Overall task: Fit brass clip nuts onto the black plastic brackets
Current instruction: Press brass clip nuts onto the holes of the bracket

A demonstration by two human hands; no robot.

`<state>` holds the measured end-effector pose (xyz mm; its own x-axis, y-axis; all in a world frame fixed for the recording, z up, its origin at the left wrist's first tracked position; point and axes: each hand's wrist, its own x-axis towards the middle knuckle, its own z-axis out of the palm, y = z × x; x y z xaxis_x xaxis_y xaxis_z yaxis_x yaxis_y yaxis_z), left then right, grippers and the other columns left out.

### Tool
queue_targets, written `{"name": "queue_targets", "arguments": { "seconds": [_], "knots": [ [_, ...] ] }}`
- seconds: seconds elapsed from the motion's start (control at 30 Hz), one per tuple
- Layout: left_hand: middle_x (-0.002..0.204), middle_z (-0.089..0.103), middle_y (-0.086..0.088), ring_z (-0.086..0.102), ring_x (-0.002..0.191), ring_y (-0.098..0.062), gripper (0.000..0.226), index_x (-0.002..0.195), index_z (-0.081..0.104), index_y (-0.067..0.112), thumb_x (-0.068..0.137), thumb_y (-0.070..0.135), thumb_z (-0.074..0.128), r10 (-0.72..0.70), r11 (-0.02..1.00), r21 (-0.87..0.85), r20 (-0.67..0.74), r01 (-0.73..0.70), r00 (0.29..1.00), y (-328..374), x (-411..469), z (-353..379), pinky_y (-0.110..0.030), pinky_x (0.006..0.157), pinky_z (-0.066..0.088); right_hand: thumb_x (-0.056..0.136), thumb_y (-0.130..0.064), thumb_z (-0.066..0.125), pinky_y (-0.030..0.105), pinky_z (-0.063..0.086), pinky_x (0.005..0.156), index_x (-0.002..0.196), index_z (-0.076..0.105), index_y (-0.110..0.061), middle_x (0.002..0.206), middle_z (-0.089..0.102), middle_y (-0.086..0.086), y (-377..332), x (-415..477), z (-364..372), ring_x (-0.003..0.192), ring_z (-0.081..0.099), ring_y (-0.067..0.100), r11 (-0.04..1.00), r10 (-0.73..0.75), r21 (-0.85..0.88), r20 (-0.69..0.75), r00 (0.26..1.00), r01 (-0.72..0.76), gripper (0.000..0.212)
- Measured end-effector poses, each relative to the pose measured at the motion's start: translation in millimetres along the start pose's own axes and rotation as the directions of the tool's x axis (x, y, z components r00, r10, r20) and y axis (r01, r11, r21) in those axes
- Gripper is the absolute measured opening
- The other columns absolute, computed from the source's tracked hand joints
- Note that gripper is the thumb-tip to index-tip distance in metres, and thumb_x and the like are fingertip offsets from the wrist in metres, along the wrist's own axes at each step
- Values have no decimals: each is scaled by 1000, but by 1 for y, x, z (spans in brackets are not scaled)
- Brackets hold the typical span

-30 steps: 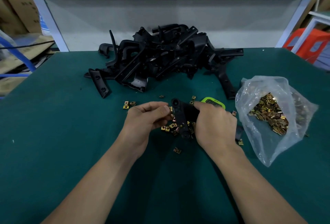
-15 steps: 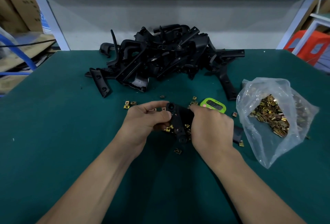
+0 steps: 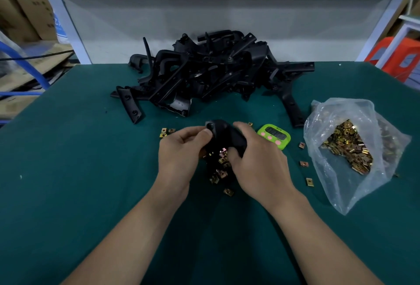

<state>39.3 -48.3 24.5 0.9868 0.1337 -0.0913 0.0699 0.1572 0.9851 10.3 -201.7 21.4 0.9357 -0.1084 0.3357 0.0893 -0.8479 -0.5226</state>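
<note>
bracket point(image 3: 223, 135): black, curved, round hole at top end, was gripped by left hand point(image 3: 179, 152) and right hand point(image 3: 259, 159) | bracket pile point(image 3: 211, 75): black, lay tangled at far table point(image 3: 68, 171) edge | clip nuts point(image 3: 221, 166): brass, squarish, lay loose beneath held bracket, strays either side | more clip nuts point(image 3: 347, 150): heaped inside clear bag point(image 3: 345, 196), right

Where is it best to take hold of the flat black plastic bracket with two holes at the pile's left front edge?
Pinch the flat black plastic bracket across its narrow middle, between the two holes, coming from above. It lies flat on the green mat, with its near half apparently clear of the pile.
</note>
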Motion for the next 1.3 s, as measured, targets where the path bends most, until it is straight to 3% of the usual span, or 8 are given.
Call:
{"name": "queue_targets", "arguments": {
  "seconds": [0.13,0.3,0.43,0.57,0.8,0.93,1.1,1.3],
  "knots": [
    [79,77,17,74,77,-1,11,79,79,39,79,30,86,221,916,328,70,-232,973,-5,-3,-2,-19,72,59,94,-35,56,33,37,60,115,52,-38,71,55,-19,7,2,1,66,52,13,999,33,12,-10,999,-32,21],
    [67,71,24,67,62,2,25,79,72,61,85,37,75,418,775,458,145,-436,897,-2,-7,-2,-11,56,51,94,-42,60,34,42,63,116,52,-40,75,58,-15,11,4,1,69,53,18,999,28,27,12,1000,-28,24],
    [68,71,23,66,63,-1,20,84,78,44,95,29,69,344,782,515,114,-352,932,6,13,-19,-9,55,47,94,-44,60,36,44,66,111,54,-37,74,58,-16,19,8,1,72,57,22,989,131,66,13,991,-132,20],
    [80,71,29,62,82,14,19,86,80,40,84,21,79,183,631,722,215,-283,959,5,23,-38,3,64,38,94,-48,57,40,50,72,116,57,-35,78,62,-13,24,13,0,78,61,24,968,225,104,36,974,-227,25],
    [102,61,22,55,98,-1,34,108,79,34,75,29,88,223,498,743,389,-448,894,-4,16,-28,-7,81,37,92,-49,58,37,46,67,103,57,-35,77,62,-11,22,12,1,75,60,24,976,202,75,55,978,-205,18],
    [97,57,25,50,105,-8,13,90,81,33,78,33,85,207,389,767,467,-511,860,-4,15,-24,-30,90,42,91,-50,58,37,48,66,102,58,-35,77,63,-11,23,12,0,75,60,22,972,210,91,62,976,-215,19],
    [90,59,13,46,93,-12,8,94,82,27,87,28,80,304,279,783,478,-556,824,-8,12,-20,-28,77,37,90,-51,57,40,53,72,101,59,-36,76,65,-12,24,14,0,75,62,20,963,238,110,78,968,-246,19],
    [96,67,7,56,96,-19,16,91,79,22,87,37,74,386,147,792,505,-592,772,-11,9,-14,-37,91,44,88,-52,57,35,45,64,94,59,-37,73,64,-12,26,15,0,72,60,17,953,266,129,87,960,-276,16]
  ]
}}
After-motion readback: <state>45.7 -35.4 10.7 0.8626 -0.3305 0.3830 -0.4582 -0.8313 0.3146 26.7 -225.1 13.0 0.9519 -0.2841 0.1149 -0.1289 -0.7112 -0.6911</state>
